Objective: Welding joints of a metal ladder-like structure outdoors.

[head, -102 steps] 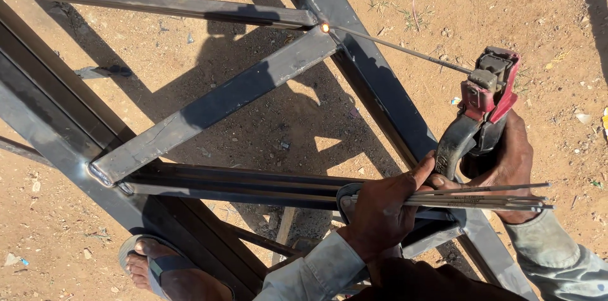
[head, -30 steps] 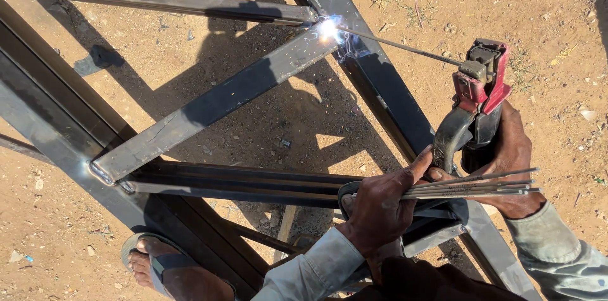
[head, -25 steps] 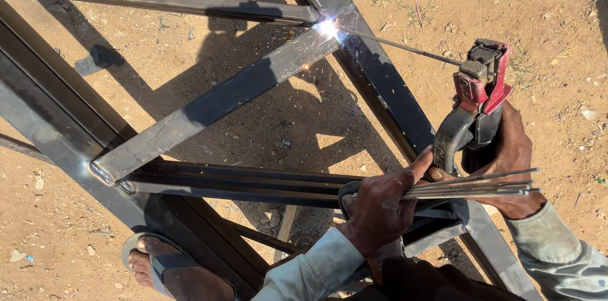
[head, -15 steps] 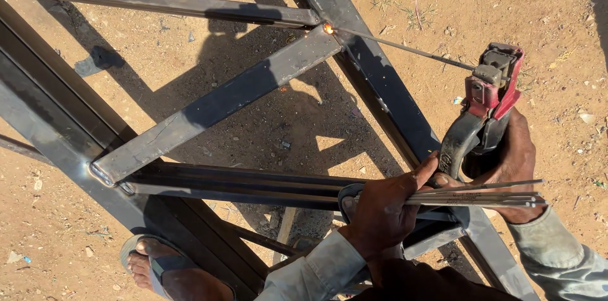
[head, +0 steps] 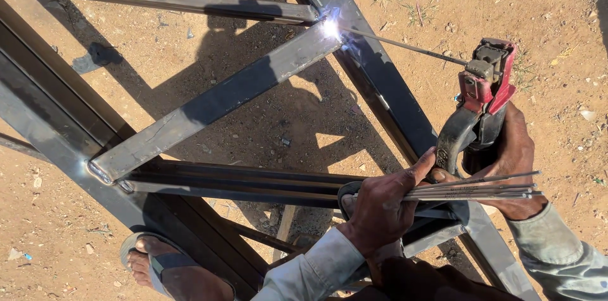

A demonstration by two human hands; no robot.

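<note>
Arc relit since half a second ago: bright spark at the joint (head: 330,25) where the diagonal bar (head: 215,101) meets the frame. Right hand (head: 510,162) closed round the red electrode holder (head: 484,86), rod (head: 405,46) reaching the joint. Left hand (head: 380,206), nearer than the joint, pinches spare rods (head: 475,188), seemingly bracing the holder. Keep tip steady, arc short.

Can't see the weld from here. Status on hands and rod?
Right hand grips red electrode holder. Left hand holds spare rods. Rod tip sparking at frame joint. Nothing blocking.
</note>
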